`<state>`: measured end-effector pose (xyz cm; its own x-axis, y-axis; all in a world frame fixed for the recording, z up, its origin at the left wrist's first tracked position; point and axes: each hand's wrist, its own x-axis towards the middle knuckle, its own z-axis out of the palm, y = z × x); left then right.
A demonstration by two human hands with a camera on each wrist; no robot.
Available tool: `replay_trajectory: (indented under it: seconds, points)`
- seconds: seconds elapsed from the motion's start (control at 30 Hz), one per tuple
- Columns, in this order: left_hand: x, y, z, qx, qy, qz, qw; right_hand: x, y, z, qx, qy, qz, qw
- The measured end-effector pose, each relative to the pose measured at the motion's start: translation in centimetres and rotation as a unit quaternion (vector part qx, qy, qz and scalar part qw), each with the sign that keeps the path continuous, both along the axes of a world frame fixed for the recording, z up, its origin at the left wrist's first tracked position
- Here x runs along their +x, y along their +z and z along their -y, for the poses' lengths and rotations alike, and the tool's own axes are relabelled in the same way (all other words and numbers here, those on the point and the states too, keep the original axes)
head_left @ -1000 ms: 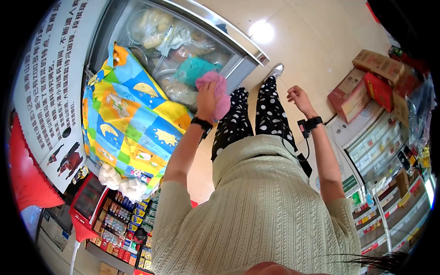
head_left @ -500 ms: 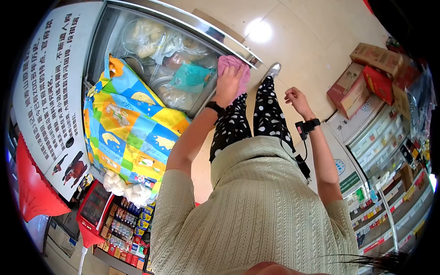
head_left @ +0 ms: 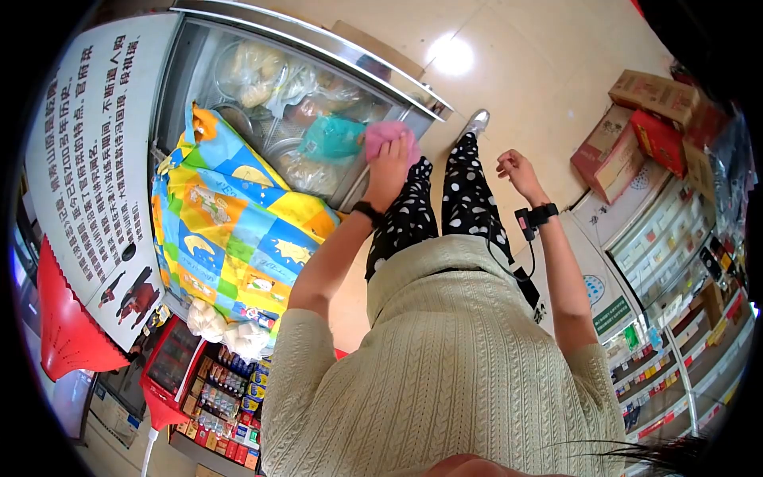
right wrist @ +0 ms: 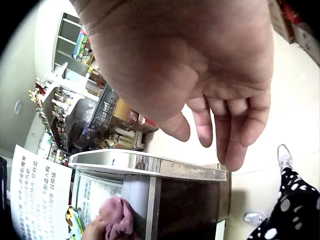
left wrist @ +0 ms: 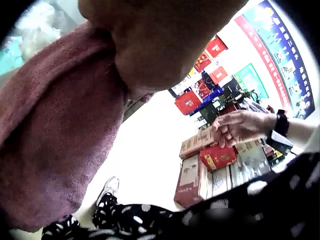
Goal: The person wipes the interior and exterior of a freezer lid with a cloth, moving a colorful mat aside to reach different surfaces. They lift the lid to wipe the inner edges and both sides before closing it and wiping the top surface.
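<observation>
In the head view my left hand holds a pink cloth against the near edge of a glass-topped freezer. Its fingers lie over the cloth, which bunches beyond them; from the left wrist the cloth hangs in a thick fold beside the hand. Under the glass lie a teal bag and several clear bags of food. My right hand hangs in the air on the other side of my legs, fingers loosely bent and holding nothing, as the right wrist view also shows.
A colourful patterned cloth covers part of the freezer, beside a white sign with dark characters. Stacked cartons and a glass display case stand to the right. The freezer's metal rim runs along its far side.
My left hand with the pink cloth first moved outward along the freezer's edge, then came back partway toward the glass. The right hand stayed almost in place.
</observation>
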<state>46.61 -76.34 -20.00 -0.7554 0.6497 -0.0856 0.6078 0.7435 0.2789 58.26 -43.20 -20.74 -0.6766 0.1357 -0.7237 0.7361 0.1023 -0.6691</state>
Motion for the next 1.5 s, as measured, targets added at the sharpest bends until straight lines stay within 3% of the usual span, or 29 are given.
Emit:
replay_trajectory:
  seconds: [0.13,0.3,0.37,0.5,0.57,0.7,0.87,1.0,1.07,1.1,1.17,1.3,1.37,1.47,1.5]
  points:
    - [-2.0,0.1,-3.0,0.015,-0.001,-0.006,1.0,-0.2,0.4,0.6,0.006,0.037,0.003,0.999]
    - [0.3,1.0,2.4,-0.02,-0.024,0.001,1.0,-1.4,1.4,1.3,0.016,0.048,-0.002,0.999]
    - [1.2,1.0,3.9,-0.069,-0.032,0.003,0.997,-0.1,-0.9,1.2,0.001,0.032,-0.032,0.999]
    - [0.9,0.1,1.6,-0.037,-0.03,0.009,0.999,0.9,-0.7,0.6,-0.014,0.019,-0.039,0.999]
    - [-0.4,0.5,-0.7,0.031,-0.031,-0.006,0.999,0.6,-0.1,0.8,-0.006,0.018,-0.024,1.0]
    - [-1.7,-0.2,-3.6,-0.012,-0.008,0.02,1.0,1.2,0.2,1.3,-0.003,0.023,0.002,1.0]
    - [1.4,0.8,1.6,-0.022,-0.023,0.004,0.999,1.0,1.0,2.2,0.005,0.019,-0.018,1.0]
    - [0.7,2.0,3.1,-0.002,-0.013,0.093,0.996,1.7,-1.1,1.6,-0.02,-0.009,-0.059,0.998]
    - [-0.8,2.3,2.9,0.096,0.023,0.271,0.957,2.0,-0.7,1.5,-0.018,-0.011,-0.069,0.997]
    - [-1.4,2.9,2.5,0.097,0.023,0.27,0.958,2.0,-0.2,1.5,-0.018,-0.01,-0.071,0.997]
    - [-2.9,4.2,1.5,0.198,0.11,0.256,0.94,1.6,1.5,1.1,-0.001,-0.01,-0.039,0.999]
    - [-4.6,5.8,0.4,0.281,0.145,0.229,0.921,0.3,4.6,1.6,-0.01,-0.014,-0.037,0.999]
    - [-5.0,9.6,-1.7,0.352,0.217,0.274,0.868,-1.9,8.0,3.0,-0.02,-0.015,-0.07,0.997]
    - [-5.2,8.7,-4.8,0.332,0.22,0.158,0.904,-6.0,12.7,5.1,-0.027,0.009,-0.117,0.993]
    - [-5.3,8.1,-5.7,0.264,0.2,0.144,0.933,-7.4,14.4,6.3,-0.027,0.012,-0.167,0.986]
